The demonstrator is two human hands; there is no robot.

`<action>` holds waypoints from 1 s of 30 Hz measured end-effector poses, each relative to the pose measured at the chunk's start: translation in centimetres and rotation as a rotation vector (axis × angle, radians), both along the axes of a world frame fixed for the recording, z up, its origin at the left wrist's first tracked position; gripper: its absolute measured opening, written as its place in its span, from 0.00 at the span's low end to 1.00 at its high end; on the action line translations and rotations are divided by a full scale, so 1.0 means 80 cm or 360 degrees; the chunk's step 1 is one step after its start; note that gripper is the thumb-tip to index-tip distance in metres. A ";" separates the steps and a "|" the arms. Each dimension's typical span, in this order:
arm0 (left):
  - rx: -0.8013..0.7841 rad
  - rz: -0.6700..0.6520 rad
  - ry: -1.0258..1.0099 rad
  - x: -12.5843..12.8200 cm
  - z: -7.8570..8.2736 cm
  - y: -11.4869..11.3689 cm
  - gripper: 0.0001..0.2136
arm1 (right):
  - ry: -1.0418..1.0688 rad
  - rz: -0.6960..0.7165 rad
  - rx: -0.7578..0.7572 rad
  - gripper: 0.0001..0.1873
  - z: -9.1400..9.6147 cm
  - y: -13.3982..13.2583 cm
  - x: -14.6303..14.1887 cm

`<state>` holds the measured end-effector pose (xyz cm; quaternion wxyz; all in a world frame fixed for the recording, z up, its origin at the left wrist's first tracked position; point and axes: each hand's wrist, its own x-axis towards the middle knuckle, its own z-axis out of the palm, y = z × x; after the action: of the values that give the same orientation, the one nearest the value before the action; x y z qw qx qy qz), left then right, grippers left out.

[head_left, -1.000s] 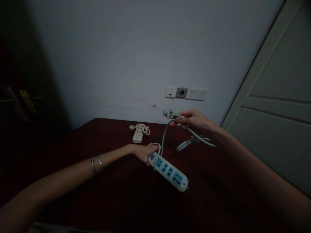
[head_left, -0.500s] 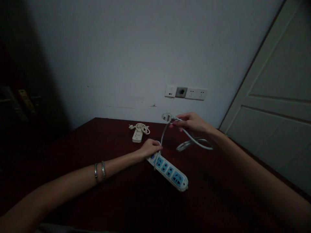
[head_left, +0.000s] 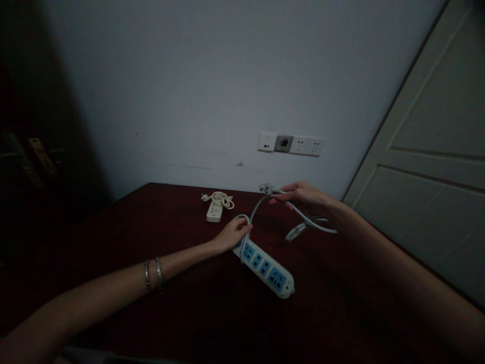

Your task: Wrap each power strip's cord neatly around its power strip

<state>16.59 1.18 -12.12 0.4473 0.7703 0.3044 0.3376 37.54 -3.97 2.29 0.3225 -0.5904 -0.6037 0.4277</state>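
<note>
Head view has the strip (head_left: pixel 262 268) between 5 and 6 o'clock of the scene's centre, looking to lie on the table (head_left: pixel 182 217), its long axis running from 10 to 4 o'clock. The left hand (head_left: pixel 232 235) closes finger and thumb on the cord (head_left: pixel 255 208) at the strip's 10 o'clock end; I cannot tell whether it also bears on the strip itself. The right hand (head_left: pixel 299 195) holds the cord in a light pinch, with the plug (head_left: pixel 267 188) jutting out at its 9 o'clock.

The likeliest trouble is the loop crossing that 10 o'clock end. Should the right hand pull hard, the loop could cinch around the strip and catch the left fingers, or drag the strip askew if nothing pins it. A sharp tug might also kink the cord where it bends.

The pinch behind the plug looks loose enough for the plug to twist or slip. Below the right hand, at 6 o'clock, the coil (head_left: pixel 297 231) could swing, snag or tangle with the stretched length. The white strip (head_left: pixel 214 212), at the left hand's 11 o'clock, sits near enough for a careless elbow of cord to brush it.
</note>
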 end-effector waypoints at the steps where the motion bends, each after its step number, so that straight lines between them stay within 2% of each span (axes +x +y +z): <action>1: 0.0009 -0.0040 0.0071 0.000 0.000 0.004 0.15 | 0.0005 0.0031 0.0013 0.14 0.001 -0.002 -0.002; 7: 0.0069 -0.0253 0.0537 -0.008 0.007 0.029 0.20 | 0.0004 0.0104 0.0097 0.11 0.003 -0.008 -0.018; 13: 0.0158 -0.0453 0.0745 -0.022 0.015 0.037 0.24 | -0.0292 0.0231 0.0251 0.18 -0.001 -0.026 -0.041; 16: 0.0206 -0.0657 0.0824 -0.035 0.024 0.036 0.22 | -0.0396 0.0154 0.0282 0.21 0.001 -0.041 -0.053; 20: 0.0498 -0.0867 0.0905 -0.051 0.027 0.029 0.30 | -0.0530 0.0032 0.0441 0.17 0.001 -0.047 -0.055; 23: 0.0658 -0.0803 0.0886 -0.056 0.021 0.021 0.23 | -0.0480 -0.0084 0.0648 0.14 0.004 -0.045 -0.051; 25: 0.0660 -0.0656 0.0892 -0.059 0.017 0.019 0.20 | -0.0320 -0.0143 0.0712 0.15 0.008 -0.050 -0.051; 27: 0.0584 -0.0427 0.0859 -0.061 0.017 0.022 0.21 | -0.0116 -0.0149 0.0662 0.17 0.011 -0.062 -0.055; 30: 0.0318 -0.0057 0.0634 -0.065 0.027 0.034 0.23 | 0.0087 -0.0037 0.0466 0.16 0.005 -0.091 -0.066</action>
<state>11.37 3.89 -9.93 0.3057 0.8676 0.3379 0.1991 32.27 -11.25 2.69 0.4263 -0.5321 -0.6438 0.3474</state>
